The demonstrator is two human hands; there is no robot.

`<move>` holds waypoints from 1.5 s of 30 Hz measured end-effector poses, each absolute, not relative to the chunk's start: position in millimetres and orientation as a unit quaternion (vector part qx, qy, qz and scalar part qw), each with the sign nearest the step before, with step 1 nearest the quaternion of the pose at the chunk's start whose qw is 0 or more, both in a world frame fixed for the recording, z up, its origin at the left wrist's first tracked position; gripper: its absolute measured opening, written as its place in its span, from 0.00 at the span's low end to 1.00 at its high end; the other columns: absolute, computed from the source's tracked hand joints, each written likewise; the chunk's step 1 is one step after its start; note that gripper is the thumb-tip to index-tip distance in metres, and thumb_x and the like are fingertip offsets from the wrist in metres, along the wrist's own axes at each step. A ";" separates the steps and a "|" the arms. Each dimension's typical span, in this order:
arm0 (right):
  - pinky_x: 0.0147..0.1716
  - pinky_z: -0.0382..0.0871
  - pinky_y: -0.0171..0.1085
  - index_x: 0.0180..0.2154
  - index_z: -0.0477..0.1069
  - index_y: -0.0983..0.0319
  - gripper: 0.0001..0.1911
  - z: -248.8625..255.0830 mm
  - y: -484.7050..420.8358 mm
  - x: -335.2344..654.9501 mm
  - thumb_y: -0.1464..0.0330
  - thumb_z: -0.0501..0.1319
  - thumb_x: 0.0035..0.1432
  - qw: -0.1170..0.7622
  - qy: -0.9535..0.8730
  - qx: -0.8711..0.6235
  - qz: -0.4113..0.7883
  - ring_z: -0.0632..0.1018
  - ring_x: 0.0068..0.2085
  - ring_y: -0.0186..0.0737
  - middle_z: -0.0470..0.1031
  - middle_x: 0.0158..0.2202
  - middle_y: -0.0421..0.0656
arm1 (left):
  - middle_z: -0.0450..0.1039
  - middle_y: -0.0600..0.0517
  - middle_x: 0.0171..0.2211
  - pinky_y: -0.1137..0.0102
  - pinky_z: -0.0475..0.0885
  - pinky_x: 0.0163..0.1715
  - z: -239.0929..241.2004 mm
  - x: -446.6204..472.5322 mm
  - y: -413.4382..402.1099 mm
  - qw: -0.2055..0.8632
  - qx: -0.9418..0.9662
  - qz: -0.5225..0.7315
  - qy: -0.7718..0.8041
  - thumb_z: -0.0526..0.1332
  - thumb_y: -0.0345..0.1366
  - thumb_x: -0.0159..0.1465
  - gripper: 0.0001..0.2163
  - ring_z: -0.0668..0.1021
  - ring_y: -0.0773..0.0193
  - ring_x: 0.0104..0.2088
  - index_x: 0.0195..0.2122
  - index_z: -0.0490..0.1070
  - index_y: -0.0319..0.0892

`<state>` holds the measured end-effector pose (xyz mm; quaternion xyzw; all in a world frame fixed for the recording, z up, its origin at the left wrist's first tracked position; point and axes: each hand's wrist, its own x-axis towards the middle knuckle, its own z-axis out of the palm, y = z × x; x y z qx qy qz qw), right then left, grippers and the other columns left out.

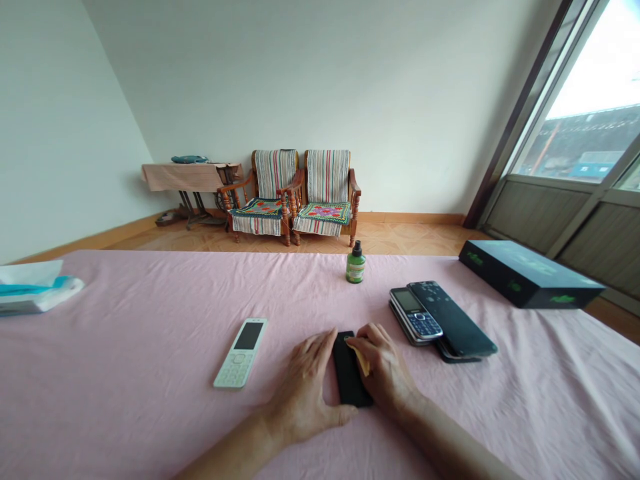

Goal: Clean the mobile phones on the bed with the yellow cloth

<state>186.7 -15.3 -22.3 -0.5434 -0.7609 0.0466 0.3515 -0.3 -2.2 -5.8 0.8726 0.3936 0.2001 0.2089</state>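
A black mobile phone [347, 378] lies flat on the pink cloth, a small round detail showing near its top end. My left hand [306, 387] grips it from the left, fingertips at its upper edge and thumb by its lower end. In my right hand [383, 367] a small folded yellow cloth [362, 362] is pinched and pressed onto the phone's upper part. Left of my hands rests a white keypad phone [241, 355], its screen dark. To the right, a dark keypad phone [417, 317] sits on another phone, beside stacked larger black phones [453, 319].
Beyond my hands stands a green spray bottle [355, 265]. A black box [530, 270] with green marks is at the back right, and a tissue pack [40, 293] at the left edge. The pink tablecloth [150, 320] has wrinkles. Two wooden chairs [327, 180] are by the wall.
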 end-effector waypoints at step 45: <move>0.39 0.58 0.39 0.34 0.75 0.60 0.17 -6.1 -11.1 168.4 0.84 0.56 0.48 0.309 -0.766 -0.561 0.049 0.67 0.39 0.41 0.70 0.37 0.43 | 0.57 0.40 0.61 0.47 0.57 0.58 -10.9 1.7 -1.8 0.208 0.864 0.234 0.394 0.74 0.37 0.41 0.59 0.61 0.44 0.60 0.66 0.32 0.46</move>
